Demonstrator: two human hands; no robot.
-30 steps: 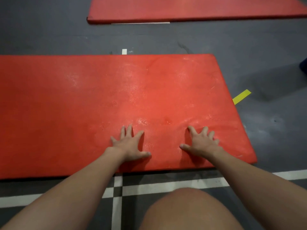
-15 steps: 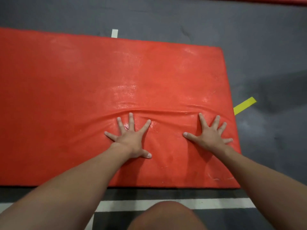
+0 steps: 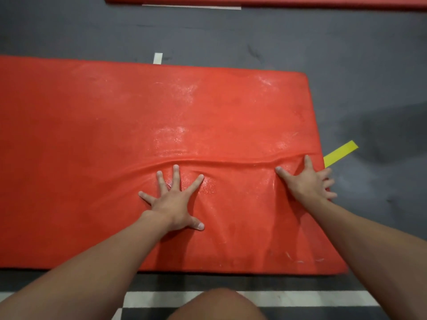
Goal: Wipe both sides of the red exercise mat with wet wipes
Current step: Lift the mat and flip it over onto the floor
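Note:
The red exercise mat (image 3: 115, 146) lies flat on the dark grey floor and fills most of the head view. My left hand (image 3: 174, 199) presses flat on it near the middle, fingers spread wide. At the mat's right edge my right hand (image 3: 309, 180) also lies flat with fingers spread, the outer fingers reaching over the edge. A long wrinkle in the mat's cover runs just ahead of both sets of fingertips. Shiny wet-looking patches show on the cover. No wet wipe is visible.
A second red mat (image 3: 265, 0) lies at the top edge. Yellow tape (image 3: 340, 153) sticks out from under the right edge, white tape (image 3: 158, 58) marks the floor behind the mat, and white lines (image 3: 300, 297) cross the floor near my knee (image 3: 217, 306).
My right hand has slid right to the mat's edge. Both hands have pushed further forward from the near edge, and the wrinkle ahead of the fingers has grown longer.

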